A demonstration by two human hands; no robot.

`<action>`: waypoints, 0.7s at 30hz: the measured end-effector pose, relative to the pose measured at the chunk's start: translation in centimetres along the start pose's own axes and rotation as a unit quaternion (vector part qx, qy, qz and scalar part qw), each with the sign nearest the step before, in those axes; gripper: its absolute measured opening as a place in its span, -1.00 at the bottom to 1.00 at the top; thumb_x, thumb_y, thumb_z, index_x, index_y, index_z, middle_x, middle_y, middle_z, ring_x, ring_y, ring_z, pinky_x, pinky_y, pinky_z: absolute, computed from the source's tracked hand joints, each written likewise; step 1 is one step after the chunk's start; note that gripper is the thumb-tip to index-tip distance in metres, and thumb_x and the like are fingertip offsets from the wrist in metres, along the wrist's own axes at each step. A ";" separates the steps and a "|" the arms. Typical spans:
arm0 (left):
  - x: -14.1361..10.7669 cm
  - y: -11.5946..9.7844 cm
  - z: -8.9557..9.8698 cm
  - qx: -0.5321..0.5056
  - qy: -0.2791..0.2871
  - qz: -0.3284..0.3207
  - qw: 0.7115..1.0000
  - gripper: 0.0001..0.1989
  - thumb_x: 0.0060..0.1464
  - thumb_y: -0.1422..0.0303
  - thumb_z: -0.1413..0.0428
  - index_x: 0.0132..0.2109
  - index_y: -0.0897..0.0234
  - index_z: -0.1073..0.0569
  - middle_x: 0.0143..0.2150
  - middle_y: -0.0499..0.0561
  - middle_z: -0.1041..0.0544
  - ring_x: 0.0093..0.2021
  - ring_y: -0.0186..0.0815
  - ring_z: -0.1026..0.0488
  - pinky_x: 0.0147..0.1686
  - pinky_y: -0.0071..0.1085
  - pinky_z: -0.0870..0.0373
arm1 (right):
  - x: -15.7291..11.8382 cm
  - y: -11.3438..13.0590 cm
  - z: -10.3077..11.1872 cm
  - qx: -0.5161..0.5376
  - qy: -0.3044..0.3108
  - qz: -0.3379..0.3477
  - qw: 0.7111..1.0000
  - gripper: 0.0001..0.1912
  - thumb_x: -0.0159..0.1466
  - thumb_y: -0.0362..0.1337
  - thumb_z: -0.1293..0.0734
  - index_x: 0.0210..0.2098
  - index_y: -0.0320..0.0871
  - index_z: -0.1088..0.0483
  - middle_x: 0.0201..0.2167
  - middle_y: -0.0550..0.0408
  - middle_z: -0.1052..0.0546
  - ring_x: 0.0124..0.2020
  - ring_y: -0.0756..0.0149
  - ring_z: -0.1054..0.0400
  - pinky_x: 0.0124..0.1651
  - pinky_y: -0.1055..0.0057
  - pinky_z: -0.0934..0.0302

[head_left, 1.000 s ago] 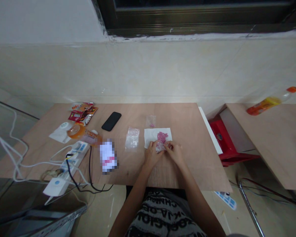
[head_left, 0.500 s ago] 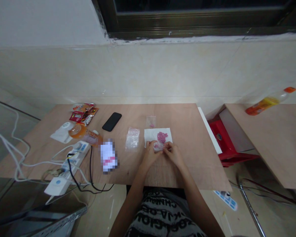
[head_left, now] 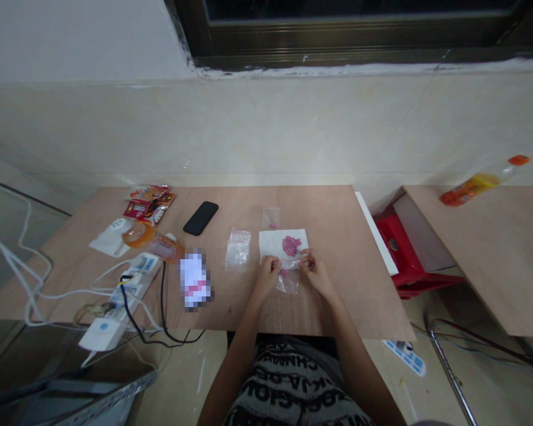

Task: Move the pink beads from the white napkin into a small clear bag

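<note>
A small clear bag point(head_left: 288, 283) with a few pink beads in it hangs or lies between my hands. My left hand point(head_left: 269, 272) pinches its upper left corner, and my right hand point(head_left: 313, 269) has its fingers closed at the upper right corner. Just beyond, a heap of pink beads point(head_left: 291, 245) rests on a white paper point(head_left: 270, 241). Another small clear bag point(head_left: 271, 218) holding a few pink beads lies behind the paper. To the left is a stack of clear bags point(head_left: 238, 247).
On the wooden table point(head_left: 350, 284) are a black phone point(head_left: 201, 218), a blurred-out item point(head_left: 196, 280), an orange bottle point(head_left: 153, 241), snack wrappers point(head_left: 148, 204) and a power strip point(head_left: 128, 296) with cables. Another bottle point(head_left: 482, 182) lies on the right table.
My hands have moved apart, the right one to the right. The clear bag that was bunched between my fingers now shows spread out below them.
</note>
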State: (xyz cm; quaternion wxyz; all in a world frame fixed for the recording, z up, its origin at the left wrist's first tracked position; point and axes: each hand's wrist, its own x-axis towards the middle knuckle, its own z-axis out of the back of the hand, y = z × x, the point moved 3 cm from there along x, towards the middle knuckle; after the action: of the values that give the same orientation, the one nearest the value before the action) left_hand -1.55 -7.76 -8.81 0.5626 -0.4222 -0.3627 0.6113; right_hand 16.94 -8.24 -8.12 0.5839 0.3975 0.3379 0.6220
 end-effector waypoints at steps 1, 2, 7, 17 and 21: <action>-0.1 0.0 -0.1 0.004 -0.001 0.004 1.000 -0.91 0.12 0.42 -0.03 -0.36 0.27 -0.36 -0.37 -0.07 -0.35 -0.31 -0.37 -0.35 -0.21 -0.44 -0.33 | 0.0 0.2 -0.1 0.020 0.009 0.000 1.000 -0.62 0.18 -0.19 -0.30 -0.01 -0.13 -0.37 -0.38 0.10 -0.50 -0.40 0.29 -0.33 -0.28 0.35 -0.26; -0.1 0.0 -0.2 0.003 -0.001 0.007 1.000 -0.90 0.13 0.42 -0.03 -0.37 0.27 -0.35 -0.37 -0.08 -0.35 -0.29 -0.37 -0.35 -0.19 -0.44 -0.33 | 0.0 0.3 -0.2 0.044 0.017 0.000 0.999 -0.57 0.18 -0.18 -0.31 0.03 -0.13 -0.35 -0.37 0.10 -0.49 -0.38 0.29 -0.34 -0.27 0.35 -0.26; -0.1 0.1 -0.6 -0.030 -0.003 0.004 1.000 -0.87 0.15 0.38 -0.02 -0.36 0.27 -0.36 -0.38 -0.08 -0.34 -0.30 -0.38 -0.34 -0.20 -0.45 -0.32 | 0.1 0.7 -0.5 0.121 0.016 -0.025 0.992 -0.50 0.18 -0.10 -0.34 0.08 -0.13 -0.37 -0.38 0.07 -0.50 -0.39 0.27 -0.32 -0.31 0.36 -0.26; -0.2 -0.9 -0.3 -0.089 0.006 0.006 0.996 -0.76 0.00 0.19 -0.19 -0.39 0.30 -0.46 -0.48 -0.13 -0.26 -0.47 -0.44 -0.24 -0.47 -0.51 -0.19 | 0.2 0.4 0.0 0.165 0.040 -0.039 0.985 -0.49 0.13 -0.08 -0.41 0.05 -0.13 -0.44 -0.42 0.10 -0.55 -0.36 0.26 -0.40 -0.19 0.30 -0.29; -0.4 -1.5 -0.5 -0.096 0.006 -0.002 0.995 -0.77 0.00 0.23 -0.17 -0.45 0.29 -0.39 -0.51 -0.14 -0.24 -0.48 -0.44 -0.22 -0.46 -0.50 -0.16 | 0.1 0.6 -0.5 0.215 0.049 -0.047 0.974 -0.47 0.14 -0.07 -0.40 0.07 -0.13 -0.40 -0.41 0.10 -0.55 -0.37 0.27 -0.43 -0.23 0.32 -0.31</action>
State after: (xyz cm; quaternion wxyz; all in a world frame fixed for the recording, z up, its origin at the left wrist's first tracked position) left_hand -0.51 -8.03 -7.60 0.5228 -0.4771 -0.4170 0.5702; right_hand 16.23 -8.20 -7.84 0.4959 0.4663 0.5108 0.5251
